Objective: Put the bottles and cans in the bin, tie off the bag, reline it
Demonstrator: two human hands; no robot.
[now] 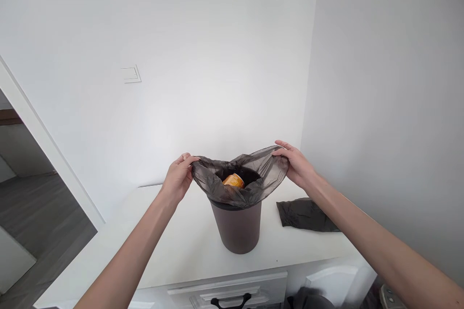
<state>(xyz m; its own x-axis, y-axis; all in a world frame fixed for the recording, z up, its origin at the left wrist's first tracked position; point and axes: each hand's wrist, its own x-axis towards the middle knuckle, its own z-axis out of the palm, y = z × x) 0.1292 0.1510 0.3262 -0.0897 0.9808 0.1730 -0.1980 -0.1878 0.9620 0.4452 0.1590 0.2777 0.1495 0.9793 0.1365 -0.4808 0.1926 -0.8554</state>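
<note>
A dark brownish trash can stands upright on a white cabinet top. Its mouth is lined with a translucent black garbage bag, whose rim is stretched out to both sides. Pinching the bag's left edge is my left hand, closed. On the opposite side my right hand grips the bag's right edge between thumb and fingers. Inside the lined can lies an orange can, tilted, with its lower part hidden by the bag.
A folded dark plastic bag lies on the white cabinet top, right of the trash can and partly behind my right forearm. Below is a drawer with a black handle. White walls meet behind; a light switch and a doorway are at left.
</note>
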